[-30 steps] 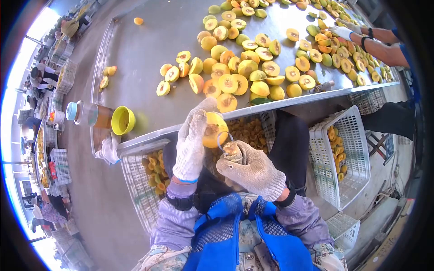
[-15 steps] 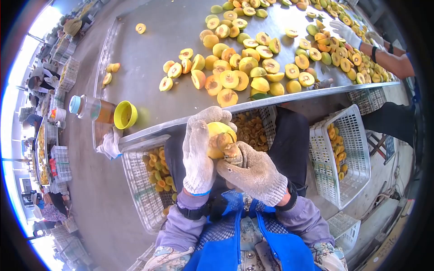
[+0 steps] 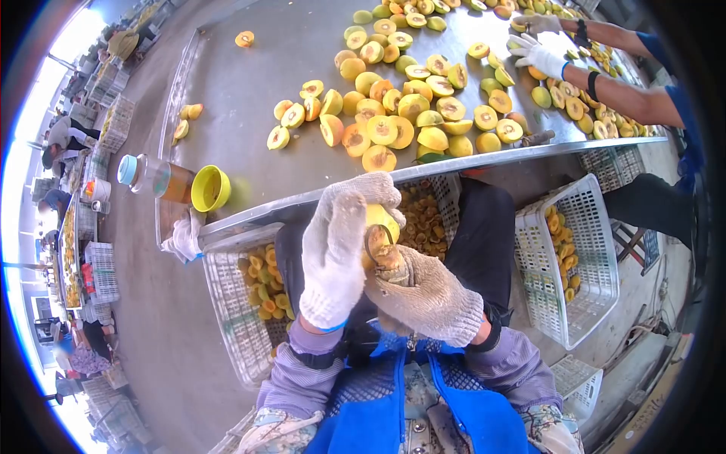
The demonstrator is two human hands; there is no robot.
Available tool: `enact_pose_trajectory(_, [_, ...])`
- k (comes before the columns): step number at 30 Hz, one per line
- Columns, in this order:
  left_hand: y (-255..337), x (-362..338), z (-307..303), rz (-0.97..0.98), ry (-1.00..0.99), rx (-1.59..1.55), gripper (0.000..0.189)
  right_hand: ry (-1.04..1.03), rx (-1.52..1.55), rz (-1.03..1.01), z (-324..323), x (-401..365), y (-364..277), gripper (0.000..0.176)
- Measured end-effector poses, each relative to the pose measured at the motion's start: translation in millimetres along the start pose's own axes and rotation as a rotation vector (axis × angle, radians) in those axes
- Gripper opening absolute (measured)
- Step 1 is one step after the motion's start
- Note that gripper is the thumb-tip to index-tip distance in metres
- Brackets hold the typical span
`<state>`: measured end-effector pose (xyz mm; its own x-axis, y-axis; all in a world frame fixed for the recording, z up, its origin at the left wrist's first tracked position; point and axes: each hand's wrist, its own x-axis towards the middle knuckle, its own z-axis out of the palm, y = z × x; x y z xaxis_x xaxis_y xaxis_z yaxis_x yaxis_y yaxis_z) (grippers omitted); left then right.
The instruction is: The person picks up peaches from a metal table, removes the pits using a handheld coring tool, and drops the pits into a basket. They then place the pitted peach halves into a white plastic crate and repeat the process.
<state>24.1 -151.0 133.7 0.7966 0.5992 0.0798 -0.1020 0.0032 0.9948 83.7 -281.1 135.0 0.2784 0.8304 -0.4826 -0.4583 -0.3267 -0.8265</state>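
My left hand (image 3: pixel 333 250), in a pale knit glove, is closed around a yellow peach half (image 3: pixel 380 218), held upright above my lap. My right hand (image 3: pixel 432 296), in a browner, stained glove, grips a small pitting tool (image 3: pixel 387 259). The tool's dark curved loop rests against the peach's near side; the glove hides most of its handle. Beyond my hands, many cut peach halves (image 3: pixel 380 130) lie on the metal table (image 3: pixel 249 98). Below the table edge, a crate of brownish peach pieces (image 3: pixel 423 219) shows between my knees.
White crates with peach pieces stand at left (image 3: pixel 234 318) and right (image 3: pixel 567 303). A yellow-green cup (image 3: pixel 210 189) and a jar of brown liquid (image 3: pixel 162 181) sit at the table's left corner, near a hanging glove (image 3: pixel 184 238). A co-worker's gloved hands (image 3: pixel 538 54) reach over the peaches.
The peach half has turned in my left hand and my fingers cover more of it. The tool's loop shows more clearly. The co-worker's hands have moved left over the pile.
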Motion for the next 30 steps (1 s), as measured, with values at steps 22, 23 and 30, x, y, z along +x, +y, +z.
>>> enact_pose_trajectory(22, [9.9,5.6,-6.7,-0.048,-0.126,0.047,0.044,-0.173,0.209,0.17,-5.8,-4.7,-12.4,0.022])
enact_pose_trajectory(23, [12.9,6.3,-5.9,0.037,-0.132,0.173,0.042,-0.173,0.208,0.168,-8.8,-4.8,-13.5,0.022])
enact_pose_trajectory(30, [5.1,14.7,-12.5,0.374,-0.254,0.369,0.017,-0.381,0.416,0.075,-23.4,0.6,21.4,0.024])
